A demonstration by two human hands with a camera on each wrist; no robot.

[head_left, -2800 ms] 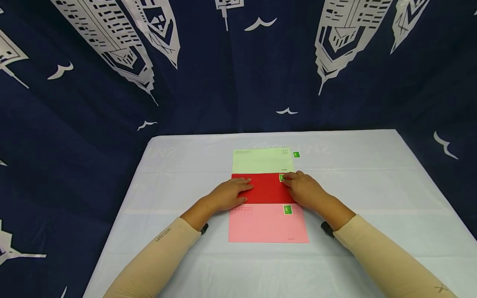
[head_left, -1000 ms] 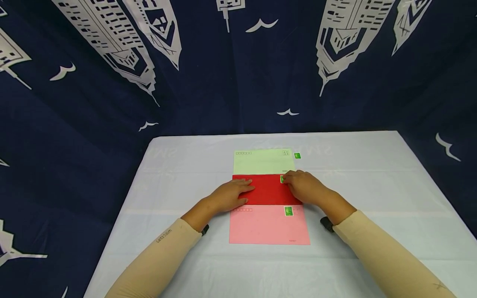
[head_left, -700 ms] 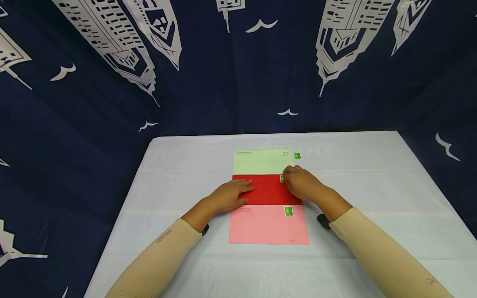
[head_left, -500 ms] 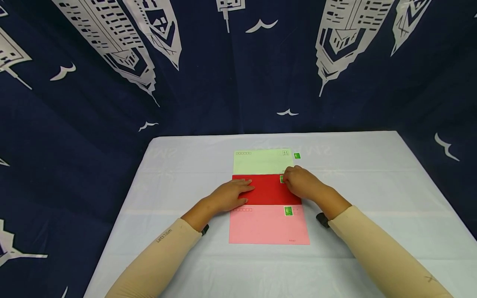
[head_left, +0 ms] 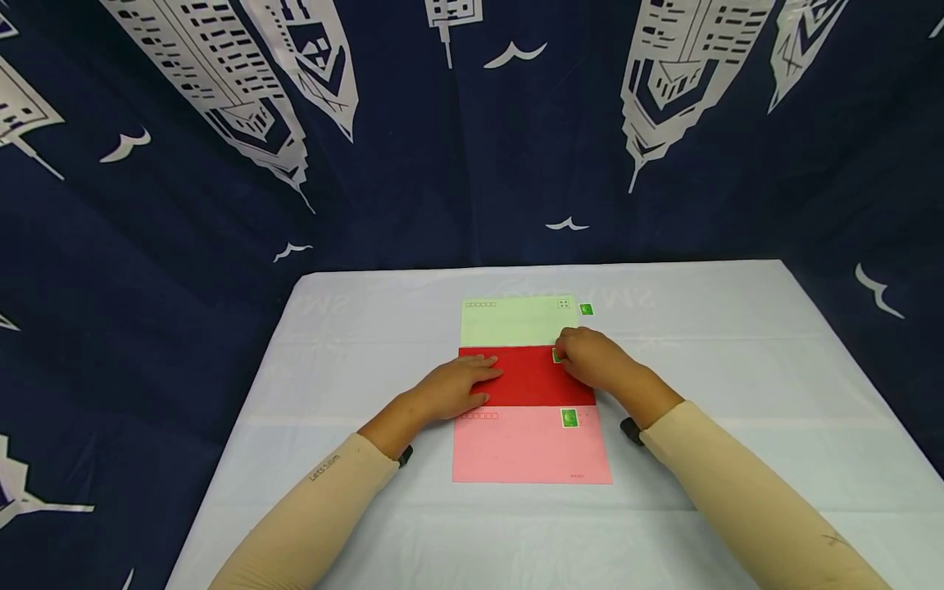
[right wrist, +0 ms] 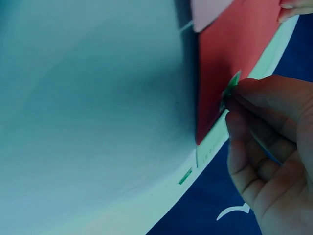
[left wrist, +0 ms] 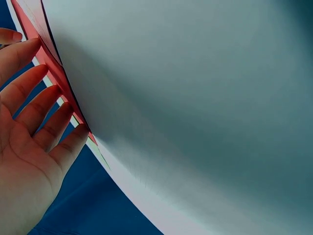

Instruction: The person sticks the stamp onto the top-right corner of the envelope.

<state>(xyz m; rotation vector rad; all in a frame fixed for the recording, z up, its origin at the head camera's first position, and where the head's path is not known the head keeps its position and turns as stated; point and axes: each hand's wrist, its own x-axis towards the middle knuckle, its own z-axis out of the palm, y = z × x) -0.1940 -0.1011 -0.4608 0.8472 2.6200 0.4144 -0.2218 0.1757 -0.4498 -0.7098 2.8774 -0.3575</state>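
Right hand (head_left: 593, 358) had eased toward nine o'clock, pinching the stamp (right wrist: 232, 90) at two o'clock on the red envelope (head_left: 527, 378); placement likely unfinished. Left hand (head_left: 447, 388) lay spread.

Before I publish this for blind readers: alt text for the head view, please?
The right hand touches a green stamp at the far right corner of a red envelope; the left hand rests on its left side. A green envelope lies beyond, a pink envelope nearer.

gap over red envelope (head_left: 527, 378), left fingers (head_left: 483, 374), right fingers (head_left: 574, 338) flanking
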